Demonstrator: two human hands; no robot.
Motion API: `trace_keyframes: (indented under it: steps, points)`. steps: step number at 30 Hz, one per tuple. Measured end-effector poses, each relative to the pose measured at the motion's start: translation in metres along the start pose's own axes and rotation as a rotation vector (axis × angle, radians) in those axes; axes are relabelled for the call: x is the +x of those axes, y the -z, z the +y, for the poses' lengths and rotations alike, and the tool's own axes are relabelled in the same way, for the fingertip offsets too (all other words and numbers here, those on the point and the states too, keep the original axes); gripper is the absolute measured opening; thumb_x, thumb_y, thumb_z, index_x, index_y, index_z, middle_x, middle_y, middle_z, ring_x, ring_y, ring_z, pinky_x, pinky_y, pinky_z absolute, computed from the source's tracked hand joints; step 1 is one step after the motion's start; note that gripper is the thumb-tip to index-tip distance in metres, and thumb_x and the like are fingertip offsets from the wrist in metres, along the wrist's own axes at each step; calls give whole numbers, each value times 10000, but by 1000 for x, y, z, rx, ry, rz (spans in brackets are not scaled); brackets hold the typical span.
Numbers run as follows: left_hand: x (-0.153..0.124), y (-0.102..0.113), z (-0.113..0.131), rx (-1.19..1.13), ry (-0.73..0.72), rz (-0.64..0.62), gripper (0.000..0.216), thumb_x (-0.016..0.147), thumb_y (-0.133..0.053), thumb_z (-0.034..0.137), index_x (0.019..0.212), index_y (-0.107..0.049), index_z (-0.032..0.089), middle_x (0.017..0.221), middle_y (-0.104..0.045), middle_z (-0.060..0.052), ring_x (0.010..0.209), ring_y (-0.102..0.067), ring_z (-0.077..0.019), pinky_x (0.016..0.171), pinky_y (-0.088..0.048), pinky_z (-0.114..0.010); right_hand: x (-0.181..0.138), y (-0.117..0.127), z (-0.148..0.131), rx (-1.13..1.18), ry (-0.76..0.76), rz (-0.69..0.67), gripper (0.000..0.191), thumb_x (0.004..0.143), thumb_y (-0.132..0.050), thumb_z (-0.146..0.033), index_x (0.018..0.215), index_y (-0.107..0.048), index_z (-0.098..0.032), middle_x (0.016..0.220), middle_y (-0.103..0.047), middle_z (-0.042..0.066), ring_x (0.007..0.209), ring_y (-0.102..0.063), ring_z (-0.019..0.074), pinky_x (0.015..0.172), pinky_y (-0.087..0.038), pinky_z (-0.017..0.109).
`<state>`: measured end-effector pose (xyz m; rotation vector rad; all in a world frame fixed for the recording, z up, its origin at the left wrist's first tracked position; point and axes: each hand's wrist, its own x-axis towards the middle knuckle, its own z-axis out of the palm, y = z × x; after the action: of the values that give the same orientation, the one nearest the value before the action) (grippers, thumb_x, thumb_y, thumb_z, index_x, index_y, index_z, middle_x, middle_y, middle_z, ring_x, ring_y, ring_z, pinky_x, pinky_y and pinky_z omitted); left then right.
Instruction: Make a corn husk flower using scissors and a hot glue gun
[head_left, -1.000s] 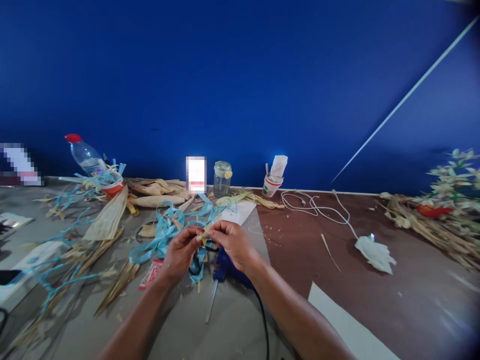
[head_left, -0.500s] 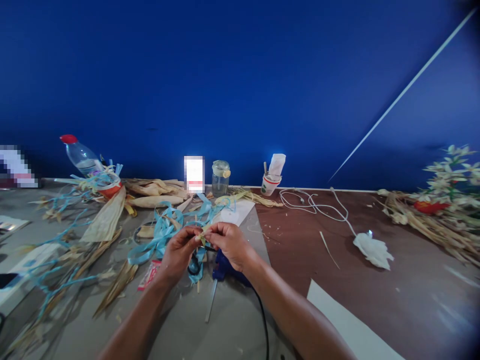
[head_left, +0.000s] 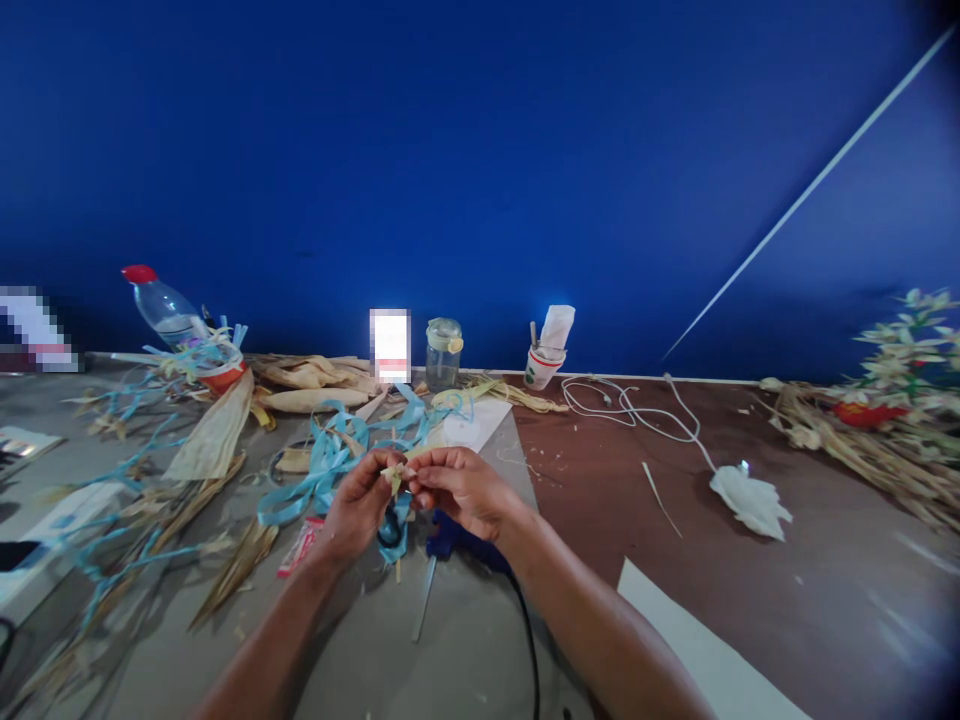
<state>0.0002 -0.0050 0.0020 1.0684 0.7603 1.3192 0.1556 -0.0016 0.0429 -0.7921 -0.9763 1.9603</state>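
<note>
My left hand (head_left: 358, 503) and my right hand (head_left: 463, 488) meet above the table, fingers pinched together on a small pale yellow husk piece (head_left: 395, 473) held between them. Just under the hands lies a blue glue gun (head_left: 451, 540) with a black cord (head_left: 526, 640) running toward me, and a glue stick (head_left: 423, 600) beside it. A tangle of light blue ribbon (head_left: 330, 460) spreads behind and left of my left hand.
Dried corn husks (head_left: 307, 385) and blue strips litter the left. At the back stand a plastic bottle (head_left: 166, 308), a glass jar (head_left: 442, 354) and a paper cup (head_left: 543, 365). A white cable (head_left: 637, 412), a white husk flower (head_left: 750, 500), a white sheet (head_left: 697, 650) and dried flowers (head_left: 877, 420) lie right.
Both hands stayed together at the same spot. The fingers have turned the small husk piece a little, and the right hand has rolled slightly so its fingers show more.
</note>
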Motion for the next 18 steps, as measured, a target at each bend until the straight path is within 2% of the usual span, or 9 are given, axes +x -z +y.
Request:
trace_keyframes:
  steps: [3, 9, 18]
  points:
    - [0, 0, 0, 63, -23, 33, 271, 695, -748, 429, 749, -631, 191, 796, -574, -21, 698, -513, -133, 638, -438, -244, -3, 2, -4, -5, -5, -4, 328, 560, -809, -359, 750, -680, -124, 659, -608, -1, 530, -495, 69, 570, -362, 235]
    - [-1, 3, -4, 146, -72, 20, 228, 749, -702, 419, 768, -634, 203, 813, -568, -24, 727, -507, -138, 678, -443, -247, 0, -3, 0, -128, 114, 187, 292, 574, -797, -386, 633, -650, -140, 532, -551, -34, 498, -427, 63, 513, -301, 216]
    - [-1, 2, -4, 100, -83, -5, 216, 755, -691, 424, 753, -629, 217, 773, -553, -14, 694, -492, -134, 641, -435, -241, 7, -2, 8, 39, -21, 125, 345, 502, -837, -374, 591, -591, -148, 514, -507, -59, 426, -387, 37, 482, -285, 212]
